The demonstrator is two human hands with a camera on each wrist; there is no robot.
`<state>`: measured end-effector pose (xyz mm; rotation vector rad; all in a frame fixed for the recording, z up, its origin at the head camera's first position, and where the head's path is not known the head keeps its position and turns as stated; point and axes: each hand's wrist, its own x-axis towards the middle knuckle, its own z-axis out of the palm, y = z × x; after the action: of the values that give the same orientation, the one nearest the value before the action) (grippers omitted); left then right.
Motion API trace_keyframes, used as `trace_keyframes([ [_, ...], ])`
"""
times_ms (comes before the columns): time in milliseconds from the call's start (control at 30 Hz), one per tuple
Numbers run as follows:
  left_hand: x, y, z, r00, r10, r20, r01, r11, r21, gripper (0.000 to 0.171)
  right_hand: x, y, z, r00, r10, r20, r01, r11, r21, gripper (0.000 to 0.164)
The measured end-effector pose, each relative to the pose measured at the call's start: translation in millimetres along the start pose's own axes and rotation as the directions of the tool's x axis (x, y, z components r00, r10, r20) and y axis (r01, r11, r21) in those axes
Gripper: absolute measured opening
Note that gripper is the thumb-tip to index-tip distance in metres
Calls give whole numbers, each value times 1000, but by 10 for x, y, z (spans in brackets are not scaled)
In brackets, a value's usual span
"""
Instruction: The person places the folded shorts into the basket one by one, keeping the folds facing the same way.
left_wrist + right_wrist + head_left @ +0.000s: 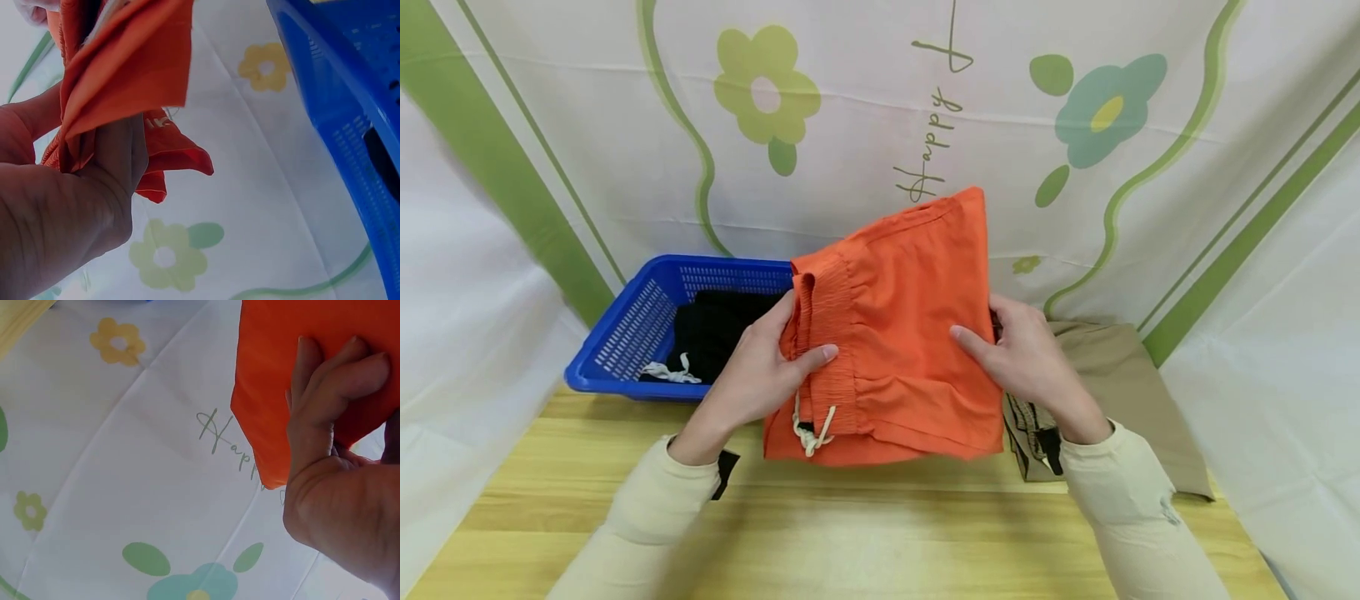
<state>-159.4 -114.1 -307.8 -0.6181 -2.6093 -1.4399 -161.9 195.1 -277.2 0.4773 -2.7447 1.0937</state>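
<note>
Folded orange shorts point(917, 333) with a gathered elastic waistband and a cream drawstring are held up above the table between both hands. At the waistband side, the left hand point(763, 367) grips the cloth, its thumb lying on top. The right hand point(1026, 354) holds the opposite folded edge, thumb in front. From the right wrist view, fingers of the right hand point(337, 425) press against the back of the orange cloth point(269, 375). In the left wrist view the left hand point(81, 194) pinches the orange layers point(137, 69), whose edges hang past the fingers.
Behind the left hand stands a blue plastic basket point(602, 387) with a black garment point(707, 333) and white cord inside. A folded khaki garment point(1120, 400) lies on the wooden table point(865, 542) at right, partly behind the right arm. A flowered white curtain point(865, 108) hangs behind.
</note>
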Motion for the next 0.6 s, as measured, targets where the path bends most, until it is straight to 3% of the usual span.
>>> trace_keyframes([
  [200,-28,-2,-110,999,-16,-33,17,999,28,80,85,-59,72,1000,-7,-10,7,999,36,25],
  [600,-92,-28,-348,994,20,-103,-13,998,69,74,237,-183,243,998,-58,-39,62,994,94,26],
])
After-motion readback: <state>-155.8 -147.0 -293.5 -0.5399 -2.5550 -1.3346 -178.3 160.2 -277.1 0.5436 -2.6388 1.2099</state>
